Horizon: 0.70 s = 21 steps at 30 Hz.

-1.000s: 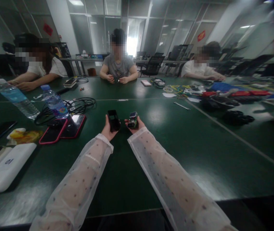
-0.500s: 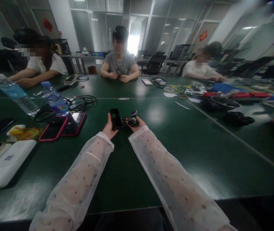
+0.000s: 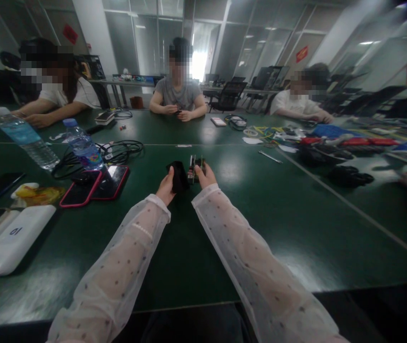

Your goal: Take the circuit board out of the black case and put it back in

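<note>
My left hand (image 3: 167,186) grips a black box-like casing (image 3: 179,177), thumb along its near left side. Just to the right, my right hand (image 3: 206,175) is closed around a small circuit board assembly (image 3: 193,172) with boards standing on edge and metal-looking connectors. The two pieces are close together above the green table (image 3: 224,228); whether they touch I cannot tell. Both forearms wear sheer white dotted sleeves. My right fingers are partly hidden behind the boards.
Left of my hands lie two red-edged phones (image 3: 112,183), bottles (image 3: 82,147), black cables (image 3: 124,148) and a white power bank (image 3: 14,243). A wrench (image 3: 270,157) lies to the right, before a pile of wires and tools (image 3: 349,140). Several people sit around the table.
My left hand has tilted the black casing and brought it nearer the right hand. My right hand has turned the circuit board assembly so its boards stand upright.
</note>
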Each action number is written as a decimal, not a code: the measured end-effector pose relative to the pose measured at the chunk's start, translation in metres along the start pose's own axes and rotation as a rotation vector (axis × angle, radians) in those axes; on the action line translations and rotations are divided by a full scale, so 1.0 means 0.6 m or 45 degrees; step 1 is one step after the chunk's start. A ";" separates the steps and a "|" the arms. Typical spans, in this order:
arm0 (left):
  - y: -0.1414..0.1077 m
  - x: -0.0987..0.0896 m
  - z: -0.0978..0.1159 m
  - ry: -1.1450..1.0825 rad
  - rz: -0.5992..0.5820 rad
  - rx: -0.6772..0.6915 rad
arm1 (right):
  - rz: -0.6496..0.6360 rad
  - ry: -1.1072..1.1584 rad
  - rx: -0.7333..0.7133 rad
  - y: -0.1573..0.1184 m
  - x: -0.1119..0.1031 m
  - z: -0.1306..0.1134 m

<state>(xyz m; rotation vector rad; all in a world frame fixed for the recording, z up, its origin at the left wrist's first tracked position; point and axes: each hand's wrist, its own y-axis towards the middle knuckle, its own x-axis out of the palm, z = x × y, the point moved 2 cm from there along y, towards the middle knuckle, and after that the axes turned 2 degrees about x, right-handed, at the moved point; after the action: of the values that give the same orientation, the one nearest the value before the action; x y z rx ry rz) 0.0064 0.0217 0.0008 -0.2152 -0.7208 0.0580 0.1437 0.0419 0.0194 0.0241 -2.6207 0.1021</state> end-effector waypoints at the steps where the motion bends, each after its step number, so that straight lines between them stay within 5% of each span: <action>1: -0.003 0.002 0.000 0.008 0.002 0.011 | 0.038 -0.080 -0.070 -0.005 0.003 -0.002; 7: -0.013 0.005 0.003 0.045 0.008 0.035 | 0.190 -0.532 -0.275 -0.041 0.037 0.001; 15: -0.008 0.000 -0.004 0.120 0.024 0.080 | 0.175 -0.449 -0.340 -0.044 0.047 0.022; 21: -0.001 -0.009 0.004 0.025 0.032 -0.097 | 0.093 -0.276 -0.230 -0.033 0.046 0.037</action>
<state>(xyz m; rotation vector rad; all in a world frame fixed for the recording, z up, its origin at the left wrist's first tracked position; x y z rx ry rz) 0.0006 0.0206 -0.0009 -0.2969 -0.7017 0.0522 0.1095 0.0202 0.0152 -0.1309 -2.8372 -0.1189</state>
